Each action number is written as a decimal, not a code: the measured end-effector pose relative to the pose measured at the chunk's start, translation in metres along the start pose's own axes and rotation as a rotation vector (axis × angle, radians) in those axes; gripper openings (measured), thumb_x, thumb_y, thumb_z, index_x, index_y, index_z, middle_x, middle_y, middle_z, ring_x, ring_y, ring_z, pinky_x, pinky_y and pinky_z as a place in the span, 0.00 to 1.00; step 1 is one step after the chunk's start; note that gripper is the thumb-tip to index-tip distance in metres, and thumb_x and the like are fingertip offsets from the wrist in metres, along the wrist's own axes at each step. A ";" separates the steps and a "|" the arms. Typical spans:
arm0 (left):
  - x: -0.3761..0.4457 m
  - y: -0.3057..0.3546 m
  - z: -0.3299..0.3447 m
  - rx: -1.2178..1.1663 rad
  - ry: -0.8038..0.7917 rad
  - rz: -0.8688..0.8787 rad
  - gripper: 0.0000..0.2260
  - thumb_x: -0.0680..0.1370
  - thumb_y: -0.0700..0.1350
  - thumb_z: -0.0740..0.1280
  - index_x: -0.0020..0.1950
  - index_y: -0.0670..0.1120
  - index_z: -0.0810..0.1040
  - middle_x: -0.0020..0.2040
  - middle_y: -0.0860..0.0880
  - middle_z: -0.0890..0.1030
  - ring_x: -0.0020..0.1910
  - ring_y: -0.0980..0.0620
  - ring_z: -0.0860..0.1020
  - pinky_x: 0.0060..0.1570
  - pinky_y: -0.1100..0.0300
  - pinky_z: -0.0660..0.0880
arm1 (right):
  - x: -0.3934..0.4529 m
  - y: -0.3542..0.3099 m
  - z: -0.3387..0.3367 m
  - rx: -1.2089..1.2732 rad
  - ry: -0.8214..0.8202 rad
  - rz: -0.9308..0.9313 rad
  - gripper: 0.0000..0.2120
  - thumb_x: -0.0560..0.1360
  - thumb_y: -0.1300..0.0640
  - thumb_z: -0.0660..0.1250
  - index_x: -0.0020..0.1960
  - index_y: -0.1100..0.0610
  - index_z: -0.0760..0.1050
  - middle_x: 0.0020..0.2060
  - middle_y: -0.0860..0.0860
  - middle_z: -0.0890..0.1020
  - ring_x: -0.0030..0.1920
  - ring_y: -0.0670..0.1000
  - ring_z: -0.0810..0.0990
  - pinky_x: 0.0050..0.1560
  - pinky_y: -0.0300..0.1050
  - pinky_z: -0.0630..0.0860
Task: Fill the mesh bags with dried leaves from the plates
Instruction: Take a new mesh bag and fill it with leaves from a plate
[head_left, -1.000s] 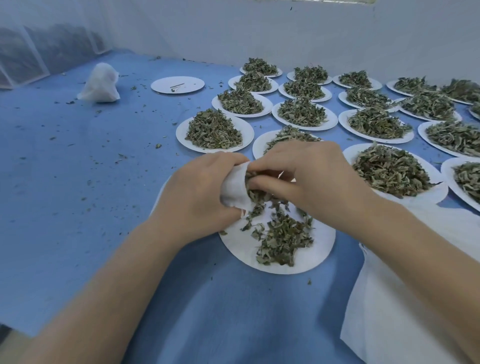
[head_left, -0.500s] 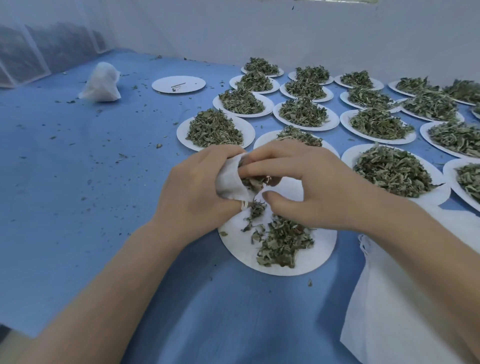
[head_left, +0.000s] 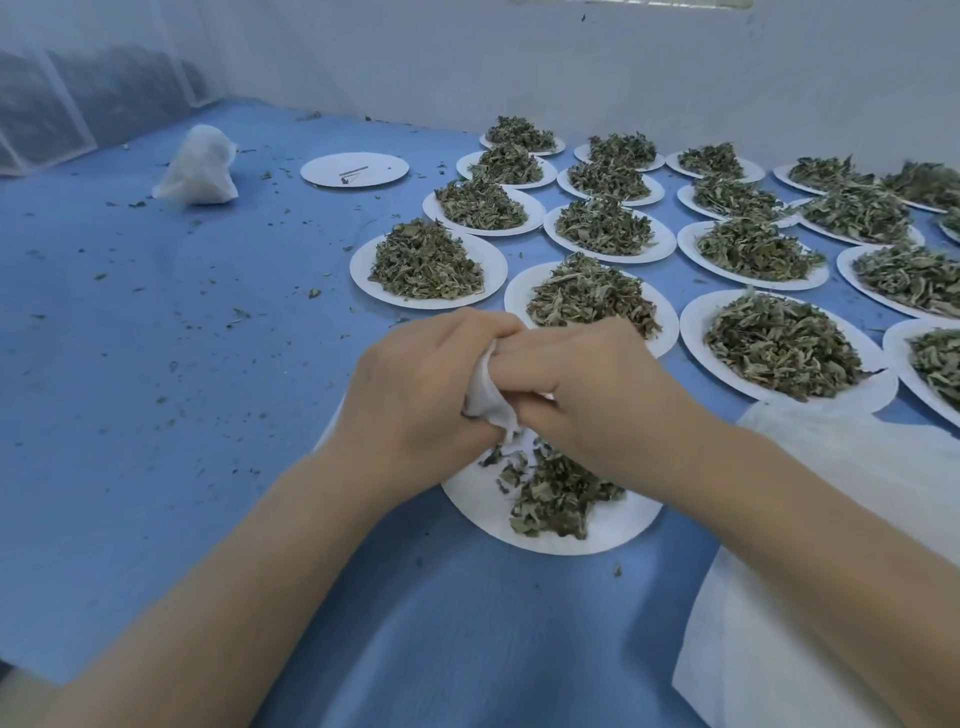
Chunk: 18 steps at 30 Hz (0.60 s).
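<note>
Far left: a filled white mesh bag (head_left: 196, 167) sits upright on the blue cloth surface (head_left: 156, 364), well apart from your hands. Just to its right lies a white paper plate (head_left: 354, 170) with only a few stems on it.

Centre: your left hand (head_left: 415, 395) is curled round a small white mesh bag (head_left: 485, 397) and grips it. Only a fold of the bag shows between your two hands, so I cannot tell which way its mouth faces or how full it is.

Your right hand (head_left: 597, 395) touches the left, its fingers bent in against the bag. I cannot tell whether they pinch leaves, hold the bag's edge, or both.

Key relation: the near white paper plate (head_left: 613, 530) lies directly below both hands and toward you. Its remaining dried green leaves (head_left: 556, 493) form a loose, scattered strip running from under the bag toward your body. The right hand sits over that strip and is the nearer. Judgement: the next pinch is a short drop down and back for the right hand, with the left holding the bag over the plate so spills land on it.

Right: rows of white paper plates heaped with dried leaves (head_left: 779, 343) remain, so the task is at an early stage. A white sheet (head_left: 779, 623) lies under your right forearm.
</note>
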<state>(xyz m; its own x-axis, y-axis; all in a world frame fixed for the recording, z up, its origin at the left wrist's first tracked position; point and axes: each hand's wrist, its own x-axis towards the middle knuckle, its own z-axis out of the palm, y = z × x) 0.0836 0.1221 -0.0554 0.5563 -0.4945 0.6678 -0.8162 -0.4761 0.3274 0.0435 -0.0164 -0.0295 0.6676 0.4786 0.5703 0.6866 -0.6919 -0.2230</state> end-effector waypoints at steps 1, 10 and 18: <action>0.000 0.000 0.000 -0.001 0.005 -0.010 0.21 0.63 0.47 0.57 0.49 0.42 0.81 0.40 0.49 0.82 0.41 0.54 0.72 0.36 0.64 0.67 | -0.001 0.000 -0.001 0.014 -0.077 0.027 0.11 0.70 0.65 0.59 0.36 0.57 0.79 0.30 0.41 0.71 0.31 0.43 0.68 0.32 0.31 0.62; 0.000 -0.007 -0.004 -0.191 0.033 -0.266 0.25 0.60 0.47 0.72 0.53 0.61 0.69 0.44 0.60 0.78 0.42 0.60 0.76 0.38 0.67 0.72 | 0.002 -0.002 -0.024 -0.099 -0.062 0.015 0.08 0.71 0.68 0.68 0.44 0.58 0.80 0.38 0.47 0.80 0.38 0.43 0.72 0.39 0.32 0.69; -0.001 -0.002 0.001 -0.160 -0.041 -0.188 0.26 0.59 0.44 0.64 0.55 0.61 0.69 0.38 0.62 0.77 0.44 0.59 0.72 0.44 0.72 0.66 | 0.002 0.001 -0.005 -0.262 -0.109 -0.075 0.13 0.56 0.74 0.71 0.33 0.58 0.79 0.28 0.51 0.78 0.26 0.48 0.72 0.27 0.37 0.65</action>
<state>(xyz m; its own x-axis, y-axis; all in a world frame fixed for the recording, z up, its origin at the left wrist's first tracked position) 0.0848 0.1229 -0.0578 0.7040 -0.4387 0.5585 -0.7102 -0.4426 0.5475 0.0442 -0.0183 -0.0244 0.6548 0.5791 0.4857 0.6470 -0.7617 0.0360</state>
